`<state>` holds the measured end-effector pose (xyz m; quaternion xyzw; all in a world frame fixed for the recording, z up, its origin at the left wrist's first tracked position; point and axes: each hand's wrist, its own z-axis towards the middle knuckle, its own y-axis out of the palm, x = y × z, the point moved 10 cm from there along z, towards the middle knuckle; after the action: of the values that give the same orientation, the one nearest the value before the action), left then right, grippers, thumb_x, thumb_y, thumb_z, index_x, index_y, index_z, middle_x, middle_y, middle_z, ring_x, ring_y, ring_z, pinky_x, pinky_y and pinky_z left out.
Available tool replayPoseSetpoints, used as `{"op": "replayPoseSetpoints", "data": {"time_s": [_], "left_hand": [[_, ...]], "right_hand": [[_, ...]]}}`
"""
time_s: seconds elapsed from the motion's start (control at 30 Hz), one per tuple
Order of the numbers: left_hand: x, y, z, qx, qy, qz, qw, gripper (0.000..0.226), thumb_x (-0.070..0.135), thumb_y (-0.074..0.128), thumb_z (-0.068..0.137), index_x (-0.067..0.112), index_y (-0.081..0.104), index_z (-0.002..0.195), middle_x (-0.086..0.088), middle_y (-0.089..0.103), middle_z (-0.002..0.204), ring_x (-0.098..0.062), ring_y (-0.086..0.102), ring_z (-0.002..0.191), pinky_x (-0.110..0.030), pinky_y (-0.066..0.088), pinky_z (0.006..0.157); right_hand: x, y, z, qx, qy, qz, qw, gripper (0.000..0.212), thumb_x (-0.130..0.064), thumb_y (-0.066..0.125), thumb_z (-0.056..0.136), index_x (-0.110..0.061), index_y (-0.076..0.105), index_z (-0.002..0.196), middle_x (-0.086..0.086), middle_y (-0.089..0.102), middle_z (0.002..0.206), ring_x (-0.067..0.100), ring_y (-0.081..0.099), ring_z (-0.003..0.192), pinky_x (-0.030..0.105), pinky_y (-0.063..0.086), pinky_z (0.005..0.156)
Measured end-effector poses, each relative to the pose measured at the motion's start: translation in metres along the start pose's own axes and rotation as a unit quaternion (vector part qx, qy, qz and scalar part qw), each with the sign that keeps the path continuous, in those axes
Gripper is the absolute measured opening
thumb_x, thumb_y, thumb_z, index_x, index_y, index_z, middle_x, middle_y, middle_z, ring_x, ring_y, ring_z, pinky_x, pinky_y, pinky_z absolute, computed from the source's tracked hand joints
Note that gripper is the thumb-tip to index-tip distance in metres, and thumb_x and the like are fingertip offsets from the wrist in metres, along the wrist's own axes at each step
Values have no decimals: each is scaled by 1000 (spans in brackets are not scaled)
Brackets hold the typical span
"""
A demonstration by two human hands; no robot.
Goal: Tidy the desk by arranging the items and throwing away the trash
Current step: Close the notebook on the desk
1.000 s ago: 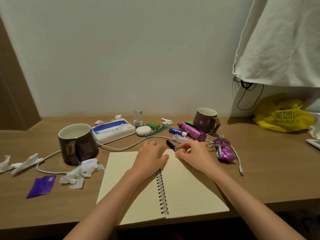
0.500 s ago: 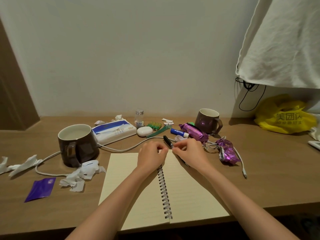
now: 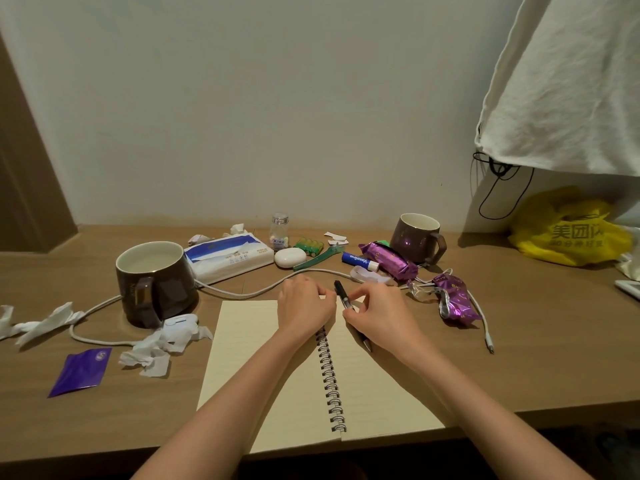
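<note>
An open spiral notebook [image 3: 263, 358] lies at the desk's front edge. My left hand [image 3: 303, 311] rests on its top middle, fingers curled, pinching the page's top edge by the spiral. Just to the right, my right hand [image 3: 379, 318] pinches a black pen [image 3: 341, 294] between thumb and forefinger. The pen lies slanted across the right page, its cap beyond the notebook and its tip showing under my wrist. Trash: crumpled tissues [image 3: 162, 344], a purple sachet [image 3: 81, 370], and two purple wrappers [image 3: 388, 259] [image 3: 455, 303].
A dark mug [image 3: 154, 282] stands left and a second mug [image 3: 417, 235] right. At the back are a tissue pack [image 3: 228, 256], a pill bottle [image 3: 279, 232], a white case [image 3: 290, 258], a lip balm tube [image 3: 358, 260] and a white cable [image 3: 242, 292]. A yellow bag [image 3: 568, 233] sits far right.
My left hand's fingers have curled in at the notebook's top edge, close to the pen cap. My right hand keeps its pinch on the pen, which has hardly moved.
</note>
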<state>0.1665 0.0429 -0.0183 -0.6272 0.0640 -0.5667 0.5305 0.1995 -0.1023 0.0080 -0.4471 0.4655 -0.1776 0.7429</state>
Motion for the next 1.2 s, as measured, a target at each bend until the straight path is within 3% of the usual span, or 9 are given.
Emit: {"op": "replayPoseSetpoints", "data": {"time_s": [0.1,0.27,0.43,0.53,0.67,0.83,0.97,1.03,1.2], "left_hand": [[2,-1,0,6,4,7,1000,23,34,57,85,19,74,85,2,63,101,-18,51,101,-36,49,86],[5,-4,-2,10,14,22,1000,24,33,55,87,18,73,88,0,61,105,-20,48,106,-36,47,89],[9,-10,-7,6,45,-13,999,15,30,58,86,24,69,94,5,64,105,-18,49,111,-35,45,90],[14,-16,-17,-31,97,-20,995,28,31,58,88,27,61,115,5,57,121,-17,43,121,-36,39,99],[26,-13,-42,-98,196,91,971,42,42,48,93,29,50,133,8,41,145,-15,32,135,-44,27,112],[14,-3,-61,-133,172,131,967,47,48,34,96,32,37,140,5,27,154,-17,19,143,-53,12,116],[5,-8,-58,-125,152,153,968,49,51,29,95,36,32,141,1,29,152,-20,19,142,-54,7,116],[5,-10,-57,-123,150,157,968,48,49,30,94,37,32,141,2,32,149,-19,22,139,-54,8,115],[8,-14,-59,-115,147,158,970,48,46,31,94,37,34,141,2,33,147,-20,23,137,-53,8,116]], "right_hand": [[1,0,-5,2,2,2,1000,41,-23,68,83,-20,60,123,3,68,100,10,62,78,27,55,74],[0,0,-11,0,-6,20,1000,47,-20,67,82,-22,56,129,3,67,103,9,59,72,22,51,66],[3,2,-12,0,-5,33,999,46,-21,66,83,-23,56,128,-4,62,87,8,58,66,21,50,62],[7,2,-15,0,2,28,1000,48,-23,64,85,-24,52,131,-3,64,87,9,60,64,18,48,56],[6,2,-13,2,2,-10,1000,47,-34,60,90,-23,42,133,5,67,109,13,65,81,23,51,64],[-2,5,-3,-7,-14,-75,997,43,-37,51,95,-20,40,133,5,66,107,18,65,89,34,57,71],[-4,12,6,-21,-25,-75,997,54,-30,52,94,-18,32,142,3,64,103,13,62,78,28,55,62],[-6,12,6,-22,-32,-72,997,56,-25,54,92,-17,33,143,4,61,116,13,61,79,24,52,60],[-6,-4,2,-12,-69,-77,995,59,-14,56,91,-19,36,145,7,45,144,21,58,111,29,52,86]]}}
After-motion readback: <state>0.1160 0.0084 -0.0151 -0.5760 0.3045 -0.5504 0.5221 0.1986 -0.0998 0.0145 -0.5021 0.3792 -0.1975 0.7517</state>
